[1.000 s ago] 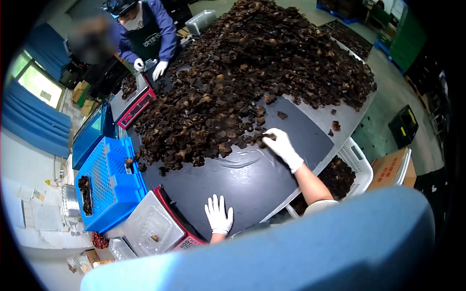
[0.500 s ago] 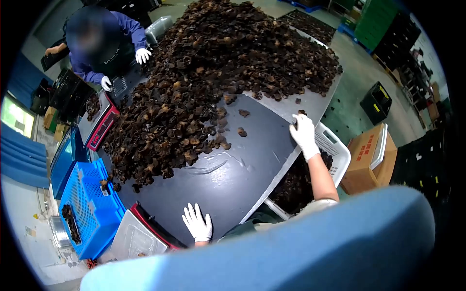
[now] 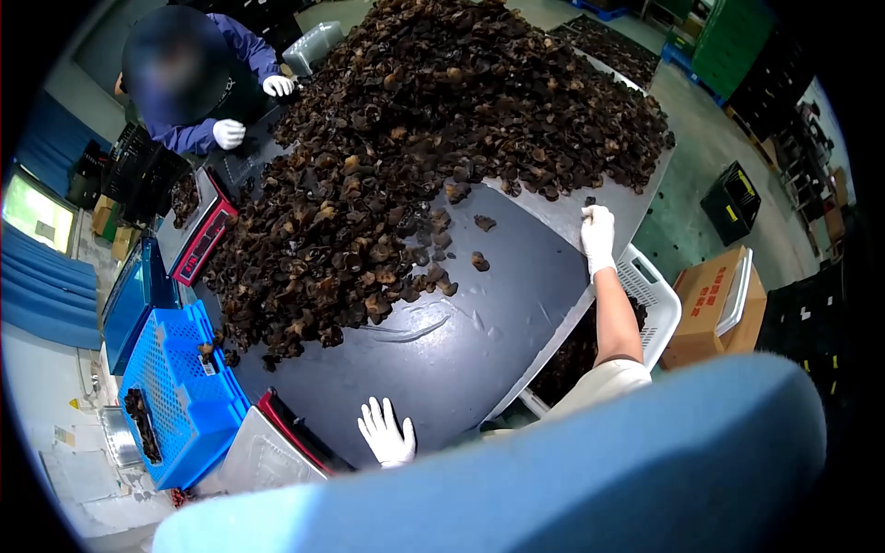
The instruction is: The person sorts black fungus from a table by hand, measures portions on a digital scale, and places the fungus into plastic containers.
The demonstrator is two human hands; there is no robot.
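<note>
A large heap of dark brown, mushroom-like pieces [image 3: 396, 166] covers the far and left parts of the table [image 3: 479, 341]. Near the table's front edge my left hand [image 3: 387, 433], in a white glove, lies flat with fingers spread and holds nothing. My right hand [image 3: 597, 236], also gloved, is at the table's right side with its fingers curled together; anything inside them is hidden. A small dark piece [image 3: 591, 200] shows just beyond its fingers. Two loose pieces, one of them a brown piece [image 3: 480, 262], lie apart from the heap.
White basket [image 3: 659, 309] with dark pieces below the right edge, cardboard box [image 3: 705, 304] beside it. Blue crate [image 3: 175, 396] and scale [image 3: 267, 452] at left; another red scale [image 3: 205, 241] by a co-worker in purple sleeves [image 3: 189, 136]. Blue surface [image 3: 553, 470] blocks the lower view.
My right hand has gone from the heap's edge to the table's right side and its fingers have closed. My left hand stays flat. The view has shifted, and the co-worker's hands have moved.
</note>
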